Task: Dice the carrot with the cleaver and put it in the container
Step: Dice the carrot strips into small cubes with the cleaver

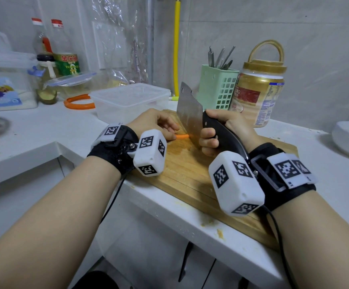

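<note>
The dicing looks barely begun: no cut cubes show on the cutting board (190, 174), and the clear container (127, 101) at 11 o'clock from the board holds nothing I can see. The carrot (182, 136), a thin orange strip, lies flat on the board with its long axis running 9 to 3 o'clock. The left hand (155, 124) pins its 9 o'clock end under curled fingers. The right hand (221, 132) grips the cleaver (189, 113) by its black handle, blade edge down at the carrot's free end
</note>
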